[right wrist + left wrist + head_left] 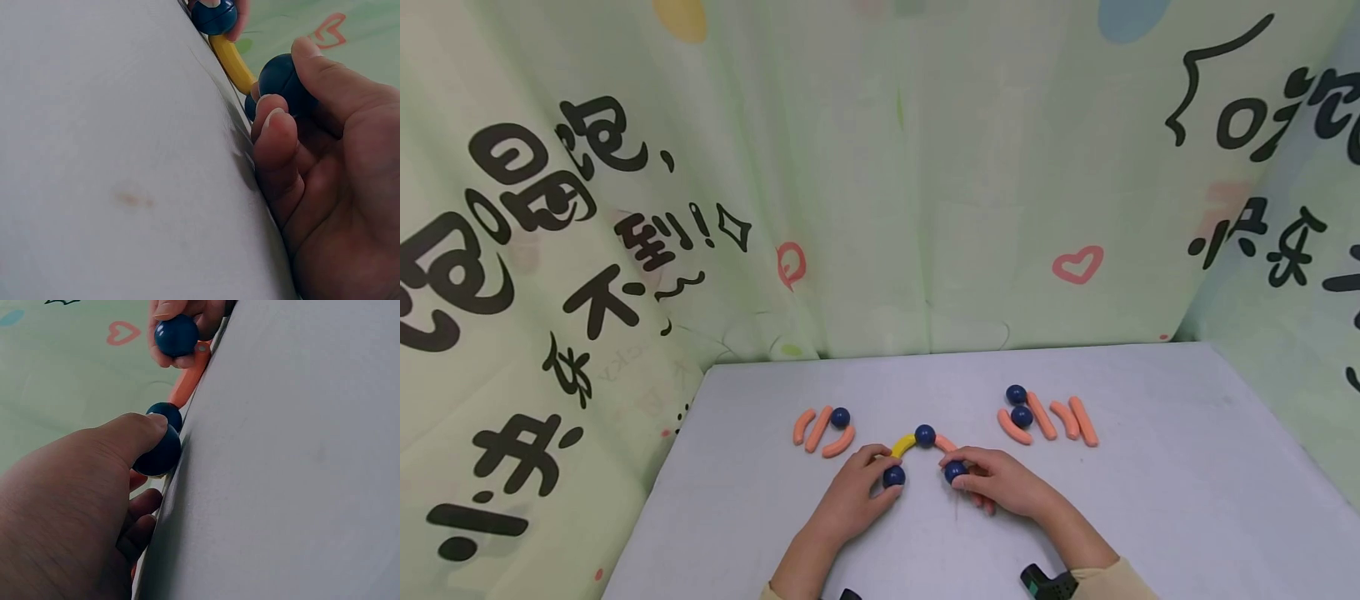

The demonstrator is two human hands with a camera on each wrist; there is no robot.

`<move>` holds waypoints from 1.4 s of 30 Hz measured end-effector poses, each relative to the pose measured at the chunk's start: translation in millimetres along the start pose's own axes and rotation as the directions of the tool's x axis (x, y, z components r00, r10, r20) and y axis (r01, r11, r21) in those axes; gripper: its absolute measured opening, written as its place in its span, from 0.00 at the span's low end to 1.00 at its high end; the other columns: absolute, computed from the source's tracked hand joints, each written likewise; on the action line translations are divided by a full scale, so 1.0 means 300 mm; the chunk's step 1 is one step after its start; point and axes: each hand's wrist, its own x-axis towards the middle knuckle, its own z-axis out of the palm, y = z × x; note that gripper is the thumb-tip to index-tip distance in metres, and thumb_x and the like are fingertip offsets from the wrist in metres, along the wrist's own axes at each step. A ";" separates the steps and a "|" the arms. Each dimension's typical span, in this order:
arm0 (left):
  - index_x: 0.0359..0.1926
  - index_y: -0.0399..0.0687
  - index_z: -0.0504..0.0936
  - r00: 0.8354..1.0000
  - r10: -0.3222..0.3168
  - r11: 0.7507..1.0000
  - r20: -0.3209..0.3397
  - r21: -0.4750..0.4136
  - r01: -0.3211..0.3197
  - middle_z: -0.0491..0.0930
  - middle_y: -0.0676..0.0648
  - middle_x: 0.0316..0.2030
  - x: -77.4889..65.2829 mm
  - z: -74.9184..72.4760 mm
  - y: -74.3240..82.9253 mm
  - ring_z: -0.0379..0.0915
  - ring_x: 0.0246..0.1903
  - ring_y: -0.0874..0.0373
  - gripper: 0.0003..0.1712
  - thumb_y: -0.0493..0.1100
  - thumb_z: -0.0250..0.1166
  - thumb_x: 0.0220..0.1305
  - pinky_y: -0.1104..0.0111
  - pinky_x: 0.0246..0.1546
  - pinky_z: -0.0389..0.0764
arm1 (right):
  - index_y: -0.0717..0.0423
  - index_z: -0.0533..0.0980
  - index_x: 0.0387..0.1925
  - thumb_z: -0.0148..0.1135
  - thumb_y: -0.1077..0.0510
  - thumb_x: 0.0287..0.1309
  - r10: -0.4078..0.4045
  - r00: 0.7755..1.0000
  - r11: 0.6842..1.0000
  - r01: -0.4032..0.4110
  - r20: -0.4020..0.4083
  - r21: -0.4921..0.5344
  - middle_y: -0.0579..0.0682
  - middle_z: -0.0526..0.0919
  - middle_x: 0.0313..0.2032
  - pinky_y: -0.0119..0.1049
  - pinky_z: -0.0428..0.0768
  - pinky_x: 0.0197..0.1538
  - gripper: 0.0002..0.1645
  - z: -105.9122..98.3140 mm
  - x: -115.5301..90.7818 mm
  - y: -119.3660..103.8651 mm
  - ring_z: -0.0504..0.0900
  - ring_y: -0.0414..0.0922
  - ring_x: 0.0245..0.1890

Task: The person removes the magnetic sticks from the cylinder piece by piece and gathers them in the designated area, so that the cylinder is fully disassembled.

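Observation:
My left hand [854,493] pinches a dark blue ball [893,476] between thumb and fingers, low over the table. A curved yellow rod [903,445] runs from beside that ball to a middle blue ball [925,436]. On the other side of the middle ball, a curved orange rod [945,444] leads toward my right hand [1009,481]. The right thumb and fingertips hold another blue ball [281,81], close to the orange rod's end [201,349]. Together the pieces form an arch, its two ends at my hands.
On the white table [760,533], orange rods [817,429] lie with a blue ball [840,417] at the left. More orange rods [1041,416] and two blue balls [1021,416] lie at the right. A printed curtain [880,250] hangs behind the table.

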 end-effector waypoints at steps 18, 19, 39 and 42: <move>0.60 0.65 0.79 1.000 0.020 0.999 -0.010 -0.035 -0.020 0.72 0.56 0.62 -0.006 0.010 -0.019 0.71 0.59 0.58 0.24 0.59 0.65 0.65 0.59 0.60 0.76 | 0.37 0.78 0.56 0.66 0.42 0.61 -0.013 0.981 0.990 -0.015 -0.195 -0.140 0.45 0.80 0.39 0.33 0.77 0.34 0.22 -0.073 -0.029 -0.035 0.75 0.43 0.33; 0.60 0.65 0.79 1.000 0.023 0.999 -0.012 -0.039 -0.024 0.72 0.55 0.62 -0.006 0.011 -0.020 0.71 0.59 0.58 0.23 0.59 0.65 0.65 0.59 0.60 0.76 | 0.37 0.78 0.56 0.66 0.42 0.61 -0.020 0.976 0.987 -0.015 -0.215 -0.160 0.44 0.80 0.42 0.32 0.76 0.36 0.21 -0.089 -0.034 -0.036 0.75 0.43 0.36; 0.59 0.65 0.80 0.999 0.031 0.997 -0.030 -0.066 -0.033 0.72 0.55 0.61 -0.003 0.001 -0.013 0.71 0.58 0.58 0.23 0.60 0.65 0.64 0.59 0.60 0.76 | 0.47 0.69 0.67 0.57 0.33 0.64 0.142 0.854 0.898 -0.323 -0.500 -0.297 0.56 0.75 0.51 0.36 0.72 0.39 0.37 -0.499 -0.190 0.080 0.69 0.52 0.49; 0.58 0.65 0.80 0.999 0.027 0.997 -0.029 -0.069 -0.029 0.72 0.55 0.61 -0.003 0.000 -0.013 0.71 0.58 0.59 0.23 0.59 0.66 0.64 0.59 0.60 0.76 | 0.49 0.68 0.67 0.56 0.32 0.64 0.159 0.840 0.887 -0.352 -0.519 -0.298 0.58 0.74 0.53 0.37 0.73 0.40 0.39 -0.527 -0.193 0.112 0.69 0.54 0.50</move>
